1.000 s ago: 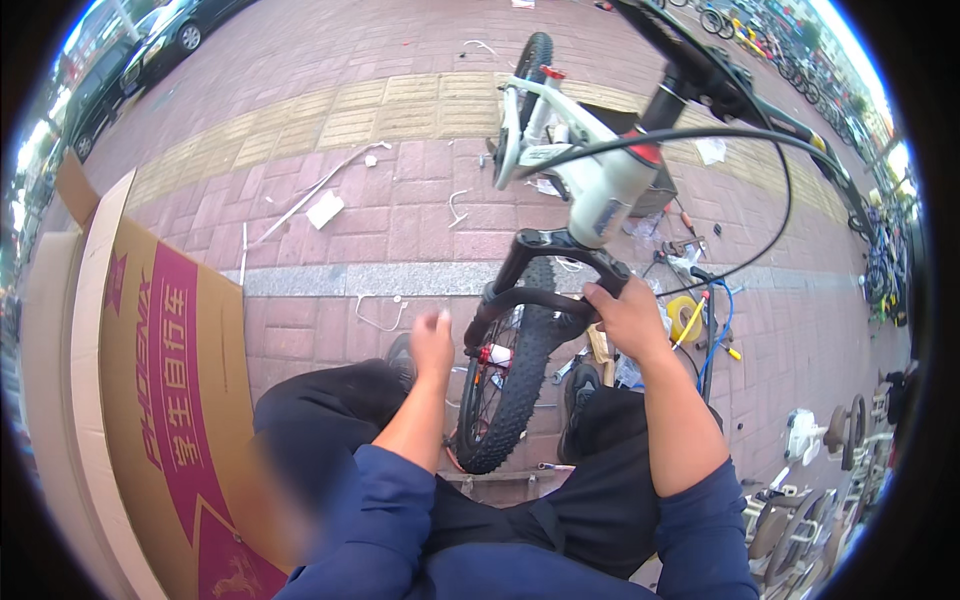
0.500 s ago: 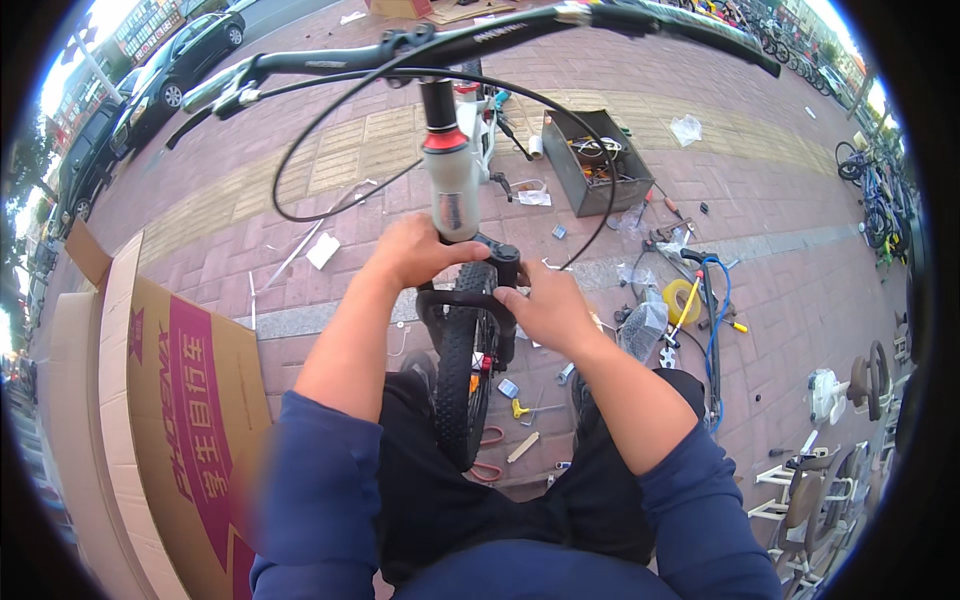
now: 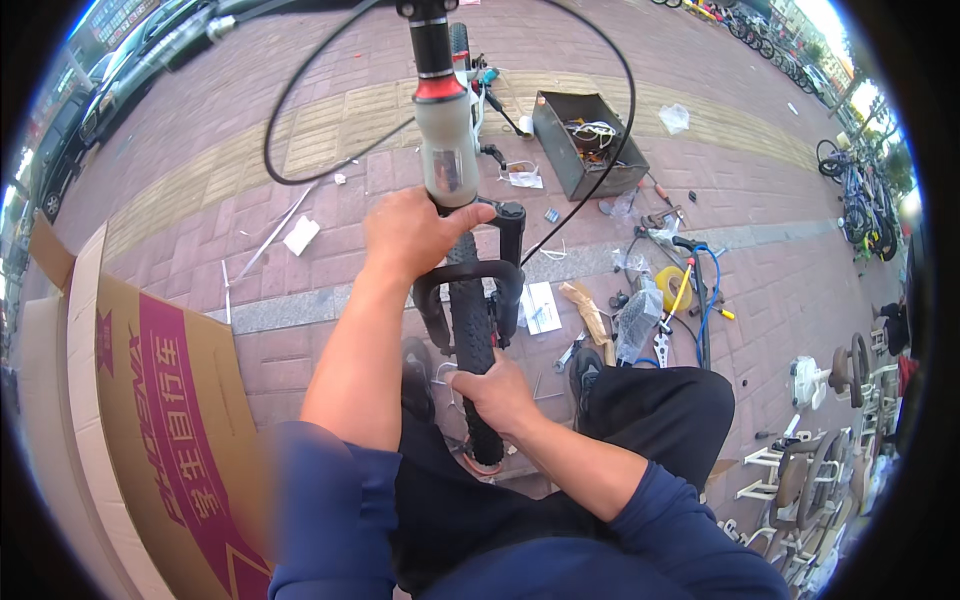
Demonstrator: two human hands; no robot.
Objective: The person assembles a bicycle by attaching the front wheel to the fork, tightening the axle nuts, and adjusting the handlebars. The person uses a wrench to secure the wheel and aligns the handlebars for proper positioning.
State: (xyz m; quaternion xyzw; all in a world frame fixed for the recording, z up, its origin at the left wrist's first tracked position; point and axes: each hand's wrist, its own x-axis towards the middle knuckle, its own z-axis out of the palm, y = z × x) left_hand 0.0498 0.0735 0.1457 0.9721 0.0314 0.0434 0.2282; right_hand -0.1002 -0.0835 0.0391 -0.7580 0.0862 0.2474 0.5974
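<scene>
1. Directions are read as on a clock face centred in the view. The fork, black and arched, stands over the centre, its two legs astride the tyre.
2. The knobbly tyre runs upright from 12 towards 6 o'clock, between the shoes.
3. Left hand, between 10 and 11 o'clock: closed on the top of the fork, just under the head tube. The thumb lies across it, pointing to 2 o'clock; the fingertips are hidden.
4. Right hand, at 6 o'clock, below the fork arch: clasped across the tyre, thumb against the side facing 9 o'clock. The other fingers are largely hidden, so how firmly they press cannot be told.
5. Head tube, pale, near 12 o'clock, with a red ring above it. A black cable loops down on either side.
6. Open metal toolbox, at 1 o'clock, with mixed small items inside.
7. Towards 3 o'clock, from near to far: white card, bubble wrap, yellow tape roll and pump with a blue hose.
8. Wrench, at 4 o'clock, on the paving near the other shoe.
9. Carton, between 8 and 9 o'clock, beside the left arm.
</scene>
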